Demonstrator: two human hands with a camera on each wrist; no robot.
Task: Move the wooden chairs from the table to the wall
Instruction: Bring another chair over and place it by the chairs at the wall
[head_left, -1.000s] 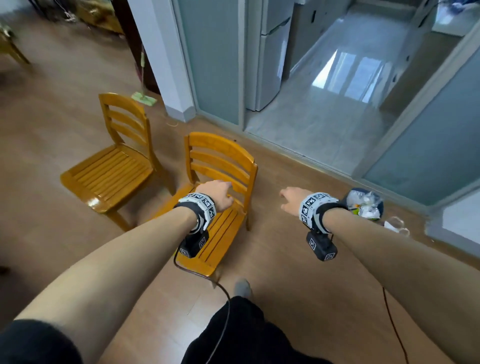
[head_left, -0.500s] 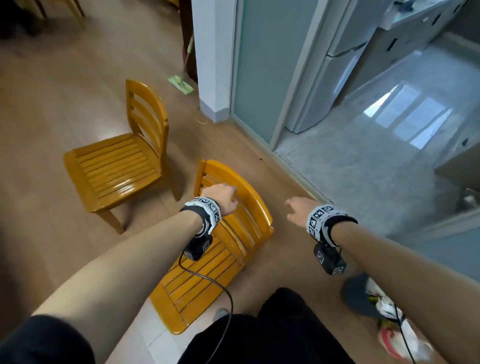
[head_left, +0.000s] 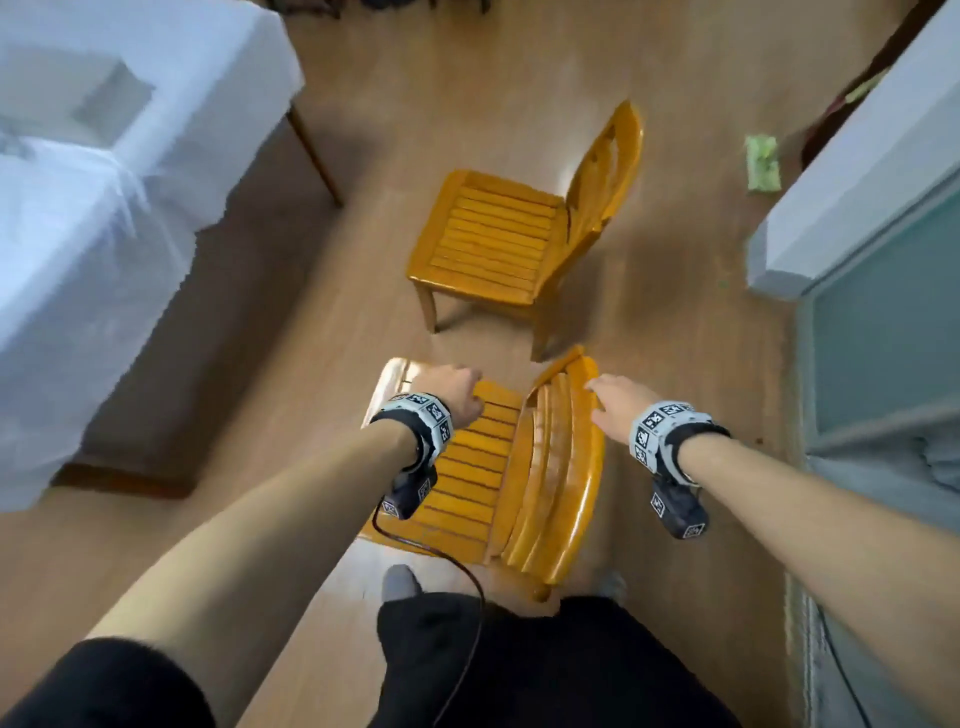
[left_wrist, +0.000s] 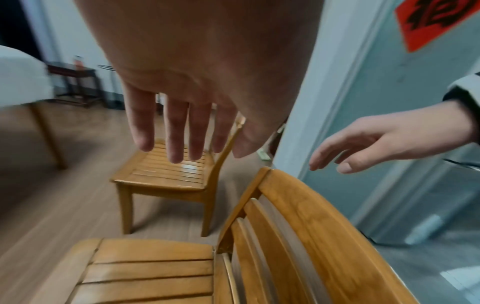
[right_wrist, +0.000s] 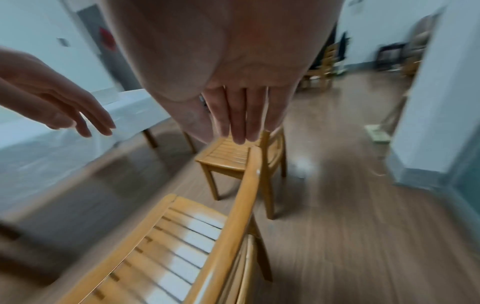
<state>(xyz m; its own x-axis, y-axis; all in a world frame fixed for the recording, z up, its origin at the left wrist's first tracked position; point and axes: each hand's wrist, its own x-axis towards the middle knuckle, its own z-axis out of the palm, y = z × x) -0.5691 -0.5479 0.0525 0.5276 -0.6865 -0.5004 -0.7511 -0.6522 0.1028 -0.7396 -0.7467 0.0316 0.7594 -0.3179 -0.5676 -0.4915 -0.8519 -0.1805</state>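
Note:
Two wooden slatted chairs stand on the floor. The near chair (head_left: 483, 467) is right below me, its back toward the glass door. The far chair (head_left: 498, 239) stands just beyond it. My left hand (head_left: 457, 389) hovers over the near chair's seat with straight fingers (left_wrist: 176, 127), holding nothing. My right hand (head_left: 613, 400) hovers above the top of the near chair's backrest (left_wrist: 298, 216), fingers (right_wrist: 239, 117) straight and together, also holding nothing. In the right wrist view its fingertips end just above the top rail.
A table with a white cloth (head_left: 104, 182) fills the left. A white pillar (head_left: 857, 171) and a frosted glass door (head_left: 893, 322) stand on the right. A green mop pad (head_left: 762, 162) lies by the pillar. Bare wooden floor runs between table and chairs.
My left hand has let go of the near chair's backrest and moved over the seat. The view has swung left, bringing the table in and the kitchen doorway out.

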